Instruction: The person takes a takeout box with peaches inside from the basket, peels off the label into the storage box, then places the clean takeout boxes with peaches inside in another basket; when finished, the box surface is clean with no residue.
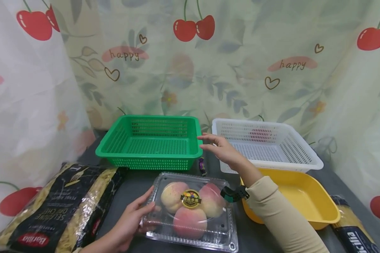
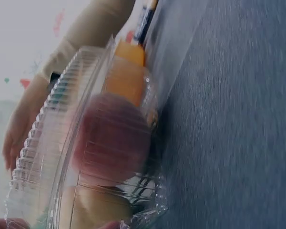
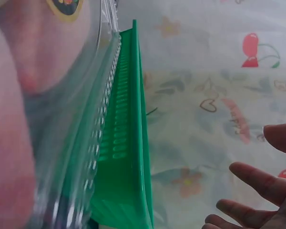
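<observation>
A clear plastic clamshell box [image 1: 215, 232] holds three peaches [image 1: 190, 221] under a lid with a round black-and-gold sticker [image 1: 191, 199]. My left hand [image 1: 130, 219] grips the box by its left side, thumb on top and fingers partly seen through the plastic. In the left wrist view the box [image 2: 62, 157] is tilted above the dark table. My right hand [image 1: 221, 149] is raised near the right rim of the green basket [image 1: 152, 163], holding nothing. Its fingers are spread in the right wrist view, where the hand [image 3: 267, 195] is apart from the box.
A white basket [image 1: 307, 165] stands at the back right, with a yellow basin [image 1: 304, 196] before it. A pasta bag [image 1: 60, 207] lies at the left, another pasta pack [image 1: 351, 225] at the right. One small purple-wrapped item [image 1: 202, 166] lies by the green basket.
</observation>
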The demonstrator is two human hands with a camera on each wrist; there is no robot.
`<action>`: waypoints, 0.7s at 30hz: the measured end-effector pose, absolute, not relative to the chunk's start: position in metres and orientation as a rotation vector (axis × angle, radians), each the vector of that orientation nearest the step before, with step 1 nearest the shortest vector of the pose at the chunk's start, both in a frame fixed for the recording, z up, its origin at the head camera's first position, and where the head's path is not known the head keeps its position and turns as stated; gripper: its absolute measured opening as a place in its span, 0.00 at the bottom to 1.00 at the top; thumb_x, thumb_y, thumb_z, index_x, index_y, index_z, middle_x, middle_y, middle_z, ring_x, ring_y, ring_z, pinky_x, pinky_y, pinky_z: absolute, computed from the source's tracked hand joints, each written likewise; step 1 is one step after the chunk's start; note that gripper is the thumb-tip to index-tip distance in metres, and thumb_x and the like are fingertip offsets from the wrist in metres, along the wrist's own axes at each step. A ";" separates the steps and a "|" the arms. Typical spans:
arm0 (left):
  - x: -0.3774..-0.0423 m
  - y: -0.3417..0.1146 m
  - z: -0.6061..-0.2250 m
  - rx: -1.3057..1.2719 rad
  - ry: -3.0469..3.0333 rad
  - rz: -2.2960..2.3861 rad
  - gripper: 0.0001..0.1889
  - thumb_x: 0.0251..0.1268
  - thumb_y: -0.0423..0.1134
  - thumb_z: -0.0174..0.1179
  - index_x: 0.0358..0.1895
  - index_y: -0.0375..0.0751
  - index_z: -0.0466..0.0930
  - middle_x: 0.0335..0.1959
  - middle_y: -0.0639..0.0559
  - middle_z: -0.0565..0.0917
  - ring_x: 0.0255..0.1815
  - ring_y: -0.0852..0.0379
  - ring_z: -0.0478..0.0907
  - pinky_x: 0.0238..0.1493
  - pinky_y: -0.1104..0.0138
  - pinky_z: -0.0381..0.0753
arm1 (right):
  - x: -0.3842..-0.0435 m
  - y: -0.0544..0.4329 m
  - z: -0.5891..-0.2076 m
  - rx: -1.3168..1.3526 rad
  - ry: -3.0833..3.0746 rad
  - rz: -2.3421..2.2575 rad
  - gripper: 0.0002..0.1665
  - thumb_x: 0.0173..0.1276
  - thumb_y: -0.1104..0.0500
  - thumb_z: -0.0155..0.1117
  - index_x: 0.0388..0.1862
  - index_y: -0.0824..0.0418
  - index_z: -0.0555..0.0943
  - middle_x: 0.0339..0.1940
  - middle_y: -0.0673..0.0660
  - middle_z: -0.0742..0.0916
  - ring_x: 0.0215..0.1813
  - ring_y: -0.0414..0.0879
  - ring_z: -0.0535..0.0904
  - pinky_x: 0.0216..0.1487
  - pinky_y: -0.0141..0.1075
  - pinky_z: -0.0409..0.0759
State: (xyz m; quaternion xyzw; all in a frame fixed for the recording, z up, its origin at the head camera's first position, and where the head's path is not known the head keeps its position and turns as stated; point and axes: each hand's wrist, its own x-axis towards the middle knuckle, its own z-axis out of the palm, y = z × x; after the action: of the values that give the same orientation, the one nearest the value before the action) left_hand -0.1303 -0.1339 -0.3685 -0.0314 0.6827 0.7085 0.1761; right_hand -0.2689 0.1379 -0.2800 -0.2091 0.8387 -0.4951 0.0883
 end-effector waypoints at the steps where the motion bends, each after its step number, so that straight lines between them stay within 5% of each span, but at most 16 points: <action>1: -0.130 -0.132 -0.368 -0.073 1.912 2.008 0.35 0.70 0.46 0.49 0.75 0.50 0.43 0.39 0.53 0.84 0.35 0.59 0.83 0.40 0.58 0.83 | -0.267 0.137 -0.279 -0.641 2.501 -1.463 0.26 0.71 0.53 0.53 0.66 0.57 0.69 0.76 0.56 0.56 0.77 0.56 0.45 0.70 0.59 0.54; 6: -0.127 -0.124 -0.368 -0.005 1.814 2.022 0.36 0.70 0.47 0.49 0.75 0.48 0.40 0.50 0.41 0.81 0.38 0.56 0.84 0.41 0.56 0.83 | -0.252 0.133 -0.273 -0.809 2.519 -1.371 0.26 0.70 0.53 0.55 0.65 0.58 0.70 0.76 0.56 0.58 0.76 0.57 0.50 0.70 0.55 0.58; 10: -0.126 -0.123 -0.367 0.029 1.766 2.007 0.37 0.71 0.47 0.47 0.75 0.46 0.37 0.61 0.27 0.68 0.43 0.50 0.83 0.46 0.54 0.81 | -0.242 0.129 -0.269 -0.920 2.526 -1.273 0.25 0.69 0.52 0.57 0.63 0.57 0.72 0.75 0.55 0.59 0.76 0.55 0.51 0.69 0.55 0.59; 14: -0.129 -0.128 -0.364 0.058 1.742 1.922 0.39 0.71 0.46 0.48 0.75 0.43 0.33 0.67 0.23 0.54 0.49 0.46 0.80 0.48 0.53 0.79 | -0.239 0.128 -0.271 -0.970 2.492 -1.202 0.22 0.68 0.54 0.58 0.60 0.58 0.75 0.72 0.57 0.65 0.73 0.55 0.58 0.67 0.53 0.64; 18: -0.131 -0.130 -0.360 0.023 1.761 1.842 0.39 0.69 0.44 0.48 0.74 0.40 0.34 0.69 0.24 0.50 0.52 0.47 0.78 0.48 0.53 0.78 | -0.240 0.128 -0.278 -1.011 2.405 -1.080 0.15 0.66 0.59 0.59 0.49 0.63 0.80 0.55 0.62 0.81 0.56 0.56 0.77 0.54 0.44 0.77; 21: -0.130 -0.126 -0.358 -0.019 1.778 1.810 0.40 0.68 0.44 0.49 0.74 0.38 0.34 0.69 0.24 0.51 0.55 0.44 0.77 0.49 0.52 0.78 | -0.240 0.127 -0.284 -1.051 2.355 -0.933 0.11 0.64 0.60 0.62 0.44 0.63 0.82 0.41 0.59 0.86 0.43 0.47 0.82 0.45 0.34 0.80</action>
State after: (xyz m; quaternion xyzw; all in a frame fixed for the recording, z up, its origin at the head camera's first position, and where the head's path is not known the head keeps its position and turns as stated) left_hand -0.1301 -0.1263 -0.3580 -0.0072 0.6689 0.6811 0.2977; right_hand -0.2395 0.1270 -0.2839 -0.3756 0.8417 -0.3333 0.1983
